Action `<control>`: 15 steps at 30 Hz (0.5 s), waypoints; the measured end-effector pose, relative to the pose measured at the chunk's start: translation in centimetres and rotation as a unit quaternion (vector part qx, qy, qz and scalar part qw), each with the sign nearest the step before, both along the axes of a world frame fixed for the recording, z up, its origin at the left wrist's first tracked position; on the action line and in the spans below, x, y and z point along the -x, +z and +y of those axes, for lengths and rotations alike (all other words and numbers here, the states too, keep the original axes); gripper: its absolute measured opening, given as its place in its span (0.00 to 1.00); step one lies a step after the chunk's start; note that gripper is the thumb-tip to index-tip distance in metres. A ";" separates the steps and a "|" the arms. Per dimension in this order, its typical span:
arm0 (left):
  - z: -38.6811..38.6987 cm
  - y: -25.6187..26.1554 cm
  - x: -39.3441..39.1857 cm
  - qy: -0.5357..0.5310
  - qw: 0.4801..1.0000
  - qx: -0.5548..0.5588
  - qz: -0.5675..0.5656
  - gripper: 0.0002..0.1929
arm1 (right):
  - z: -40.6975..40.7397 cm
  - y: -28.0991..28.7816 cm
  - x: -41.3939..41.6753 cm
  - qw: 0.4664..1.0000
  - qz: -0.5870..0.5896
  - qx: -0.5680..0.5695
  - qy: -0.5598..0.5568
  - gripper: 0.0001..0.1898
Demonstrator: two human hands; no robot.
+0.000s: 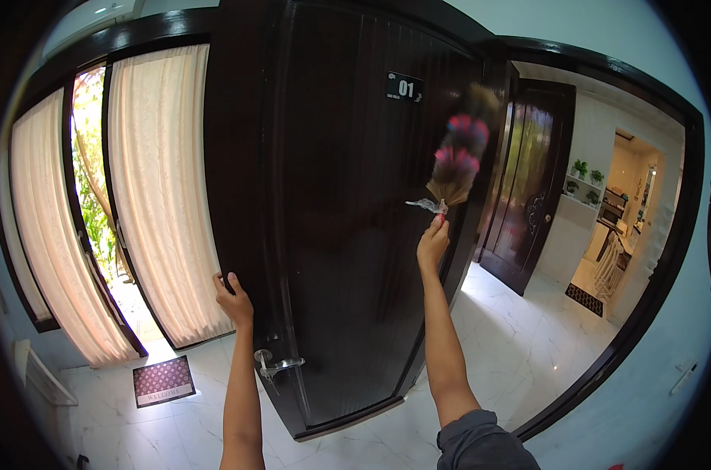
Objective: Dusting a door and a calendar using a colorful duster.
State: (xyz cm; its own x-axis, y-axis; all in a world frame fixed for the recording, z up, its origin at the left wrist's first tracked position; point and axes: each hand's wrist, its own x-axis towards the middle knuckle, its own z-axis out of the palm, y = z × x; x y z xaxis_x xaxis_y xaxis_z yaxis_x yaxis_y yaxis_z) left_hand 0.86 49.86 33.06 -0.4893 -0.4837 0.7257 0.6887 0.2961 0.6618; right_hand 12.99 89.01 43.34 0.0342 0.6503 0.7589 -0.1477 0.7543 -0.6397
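A dark wooden door [344, 235] fills the middle of the view, with a small number plate [405, 88] high on its panel. My left hand [235, 299] grips the door's left edge, above a metal lever handle [279, 363] with keys hanging by it. In my right hand [433, 241] is the handle of a feather duster [458, 150], its brown and pink feathers pointing up against the right part of the door. The duster's upper end is blurred. A strip of clear plastic [426, 204] hangs at the base of the feathers.
Cream curtains [161, 194] cover glass doors on the left, where a gap shows plants outside. A welcome mat [164, 382] lies on the marble-look floor [185, 437]. Right of the door, a doorway frame [620, 346] opens onto another dark door [523, 188] and plant shelves [583, 191].
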 end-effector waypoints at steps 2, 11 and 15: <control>0.4 0.5 -0.9 -0.016 0.999 0.001 -0.036 0.20 | 0.1 -1.3 -0.1 1.000 0.020 -0.018 0.012 0.18; 0.1 -0.1 0.1 0.016 1.000 0.007 -0.007 0.22 | 3.8 -1.0 -1.0 0.998 0.026 0.050 -0.007 0.18; -0.5 -0.1 -0.2 0.026 1.000 0.004 -0.011 0.23 | 4.6 0.0 -1.5 0.999 -0.015 0.006 -0.045 0.19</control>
